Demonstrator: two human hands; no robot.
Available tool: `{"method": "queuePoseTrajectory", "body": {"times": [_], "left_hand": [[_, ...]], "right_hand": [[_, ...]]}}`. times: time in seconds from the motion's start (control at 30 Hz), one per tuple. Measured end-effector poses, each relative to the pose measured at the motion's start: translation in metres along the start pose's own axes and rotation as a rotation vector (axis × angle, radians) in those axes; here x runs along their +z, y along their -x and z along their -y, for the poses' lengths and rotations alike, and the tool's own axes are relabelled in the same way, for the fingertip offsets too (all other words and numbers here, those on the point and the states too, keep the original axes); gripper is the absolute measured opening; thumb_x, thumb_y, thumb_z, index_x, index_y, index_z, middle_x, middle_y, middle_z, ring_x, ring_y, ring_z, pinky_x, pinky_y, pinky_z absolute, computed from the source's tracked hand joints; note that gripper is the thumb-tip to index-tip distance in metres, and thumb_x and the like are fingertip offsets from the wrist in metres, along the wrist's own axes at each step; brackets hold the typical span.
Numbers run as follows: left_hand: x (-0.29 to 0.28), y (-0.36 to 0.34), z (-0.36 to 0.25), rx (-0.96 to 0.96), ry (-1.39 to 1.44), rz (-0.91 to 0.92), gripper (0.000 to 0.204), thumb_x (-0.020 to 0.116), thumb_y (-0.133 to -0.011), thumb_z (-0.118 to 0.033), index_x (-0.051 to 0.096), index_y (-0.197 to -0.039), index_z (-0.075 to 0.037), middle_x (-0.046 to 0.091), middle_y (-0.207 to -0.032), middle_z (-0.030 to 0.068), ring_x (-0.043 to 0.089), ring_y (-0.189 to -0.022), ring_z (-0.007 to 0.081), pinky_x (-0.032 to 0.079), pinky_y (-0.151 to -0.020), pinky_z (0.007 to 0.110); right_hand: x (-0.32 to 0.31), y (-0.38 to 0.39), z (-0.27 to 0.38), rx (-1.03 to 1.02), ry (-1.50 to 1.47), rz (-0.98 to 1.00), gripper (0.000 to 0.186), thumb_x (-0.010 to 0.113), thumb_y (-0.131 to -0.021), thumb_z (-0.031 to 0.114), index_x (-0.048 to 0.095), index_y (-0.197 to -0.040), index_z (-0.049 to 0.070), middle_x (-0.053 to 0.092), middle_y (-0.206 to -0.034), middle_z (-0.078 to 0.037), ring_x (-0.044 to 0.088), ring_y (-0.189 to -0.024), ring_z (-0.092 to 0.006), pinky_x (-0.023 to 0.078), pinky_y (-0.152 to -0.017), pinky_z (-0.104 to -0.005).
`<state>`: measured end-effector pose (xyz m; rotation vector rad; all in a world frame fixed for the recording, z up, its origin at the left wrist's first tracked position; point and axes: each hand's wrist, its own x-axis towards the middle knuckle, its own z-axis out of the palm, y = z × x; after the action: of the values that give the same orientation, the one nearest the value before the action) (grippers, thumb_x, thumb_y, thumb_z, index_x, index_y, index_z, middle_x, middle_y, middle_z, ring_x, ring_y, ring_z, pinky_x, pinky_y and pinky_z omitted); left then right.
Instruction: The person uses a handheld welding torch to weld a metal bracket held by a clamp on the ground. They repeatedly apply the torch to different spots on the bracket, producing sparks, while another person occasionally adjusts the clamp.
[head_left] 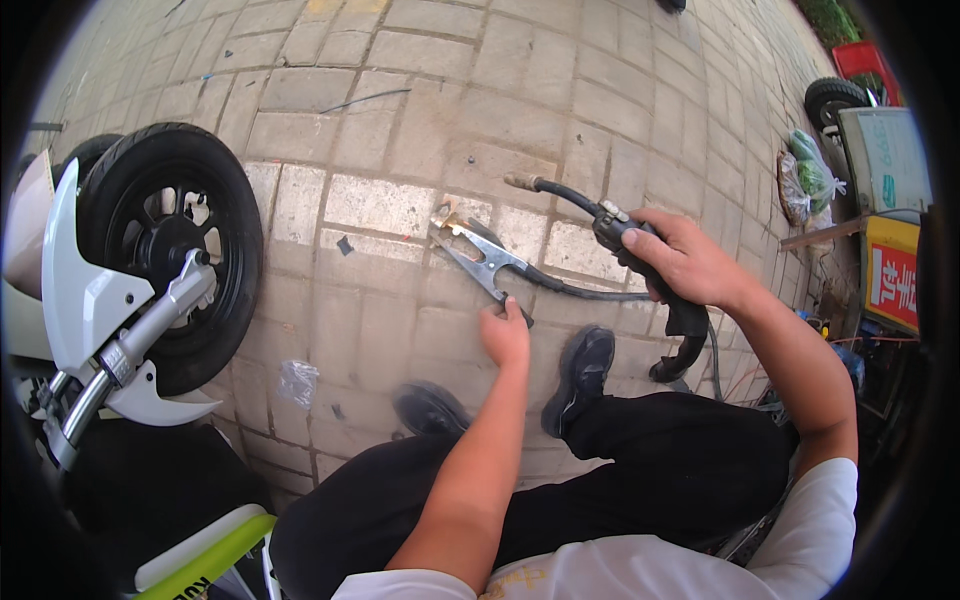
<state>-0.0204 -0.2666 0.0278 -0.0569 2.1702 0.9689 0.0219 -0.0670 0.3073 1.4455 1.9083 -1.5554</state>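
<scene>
My right hand (682, 258) grips the black handle of a welding torch (610, 228), whose bent neck and metal nozzle point up and left. Below and left of the nozzle lies a silver ground clamp (488, 258) with brass-coloured jaws, its black cable (585, 290) running right. My left hand (505, 328) is closed on the clamp's near handle, low at the middle of the view. My two dark shoes (580, 380) stand on the paving (400, 280) beneath my hands.
A white two-wheeler's front wheel (100, 220) and fork (160, 320) fill the left side. At the right are a yellow-and-red signboard (890, 275), bags of green stuff (815, 175), another tyre (830, 97) and a red container (855, 62). A small plastic bag (297, 382) lies near my left leg.
</scene>
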Motion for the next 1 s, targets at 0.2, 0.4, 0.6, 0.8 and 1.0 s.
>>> {"method": "queuePoseTrajectory", "body": {"times": [0.2, 0.4, 0.6, 0.8, 1.0], "left_hand": [[-0.003, -0.008, -0.005, 0.018, -0.078, 0.068, 0.036, 0.071, -0.09, -0.033, 0.069, -0.095, 0.002, 0.073, -0.087, 0.019, 0.071, -0.083, 0.0341, 0.053, -0.077, 0.042], [-0.017, -0.017, -0.021, 0.023, 0.005, 0.113, 0.034, 0.071, -0.09, -0.031, 0.068, -0.094, 0.003, 0.072, -0.083, 0.0179, 0.07, -0.078, 0.0309, 0.053, -0.074, 0.041], [-0.019, 0.008, -0.054, 0.093, 0.317, 0.209, 0.036, 0.071, -0.092, -0.031, 0.067, -0.094, 0.005, 0.071, -0.077, 0.0157, 0.067, -0.068, 0.0212, 0.053, -0.067, 0.037], [-0.02, 0.012, -0.053, 0.239, 0.073, 0.238, 0.035, 0.07, -0.091, -0.026, 0.065, -0.108, 0.005, 0.068, -0.1, 0.0199, 0.067, -0.088, 0.0278, 0.053, -0.08, 0.04], [-0.018, 0.015, -0.025, 0.65, -0.377, 0.15, 0.054, 0.073, -0.085, -0.023, 0.055, -0.127, 0.004, 0.056, -0.131, 0.023, 0.054, -0.12, 0.0389, 0.047, -0.101, 0.045]], "right_hand": [[0.034, -0.037, -0.002, 0.018, -0.04, 0.064, 0.047, 0.05, -0.104, 0.04, 0.057, -0.122, -0.003, 0.058, -0.081, -0.006, 0.056, -0.057, -0.0125, 0.048, -0.053, -0.0291], [0.031, -0.055, 0.0, 0.037, -0.022, 0.13, 0.048, 0.048, -0.105, 0.038, 0.054, -0.13, -0.002, 0.059, -0.084, -0.007, 0.057, -0.058, -0.0123, 0.048, -0.053, -0.0283], [0.035, -0.067, -0.004, 0.003, 0.014, 0.094, 0.05, 0.048, -0.105, 0.037, 0.053, -0.133, -0.004, 0.059, -0.082, -0.006, 0.057, -0.057, -0.0123, 0.048, -0.053, -0.0284], [0.045, -0.074, -0.001, 0.004, 0.06, 0.095, 0.049, 0.051, -0.104, 0.035, 0.054, -0.133, -0.004, 0.059, -0.079, -0.006, 0.057, -0.056, -0.012, 0.048, -0.053, -0.0296], [0.052, -0.083, -0.005, -0.082, 0.121, 0.099, 0.05, 0.052, -0.103, 0.036, 0.055, -0.131, -0.005, 0.057, -0.076, -0.005, 0.057, -0.058, -0.0121, 0.047, -0.054, -0.0296]]}}
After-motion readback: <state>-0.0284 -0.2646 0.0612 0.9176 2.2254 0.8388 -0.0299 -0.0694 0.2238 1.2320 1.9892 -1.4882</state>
